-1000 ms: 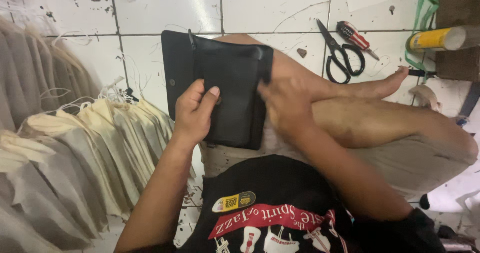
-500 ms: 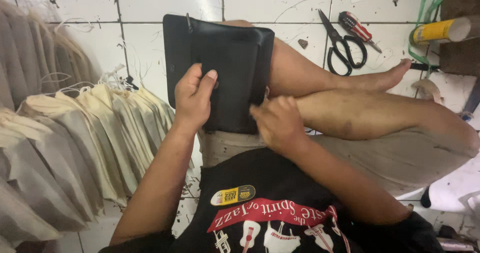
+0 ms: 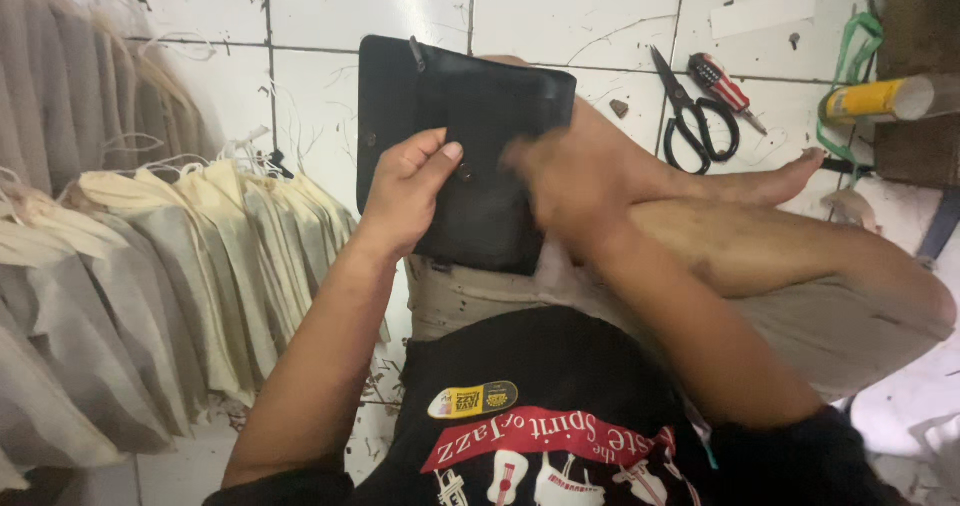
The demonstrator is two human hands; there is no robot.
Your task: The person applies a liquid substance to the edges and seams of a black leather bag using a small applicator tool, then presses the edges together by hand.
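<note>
- Far left: overlapping rows of beige and grey cloth pieces [image 3: 170, 266] lie on the white tiled floor [image 3: 560, 16], with loose threads at their tops; the frame edge cuts off the leftmost ones.
- Left of centre: your left hand [image 3: 405, 191] holds the black wallet [image 3: 480, 146]. The thumb lies across its face and the other fingers go behind it, hidden, so you clamp the left half between thumb and fingers.
- Centre: the wallet rests against your raised knee, long axis roughly upright and leaning slightly to the right. Its top edge points away from you towards the tiles; its lower edge meets your khaki shorts. A flap runs across the upper part, and a small round stud shows beside your thumb tip.
- Right of centre: your right hand [image 3: 570, 181] lies on the wallet's right half. It is blurred by motion, so you cannot tell whether its fingers are spread or pinching.
- Further right: black-handled scissors [image 3: 690, 116] lie on the floor, blades pointing away from you, just beside a screwdriver [image 3: 725, 86] with a striped red-and-white handle.
- Far right: a yellow cylinder [image 3: 870, 98] lies on its side, partly cut off, with a green strap [image 3: 850, 61] looped behind it.
</note>
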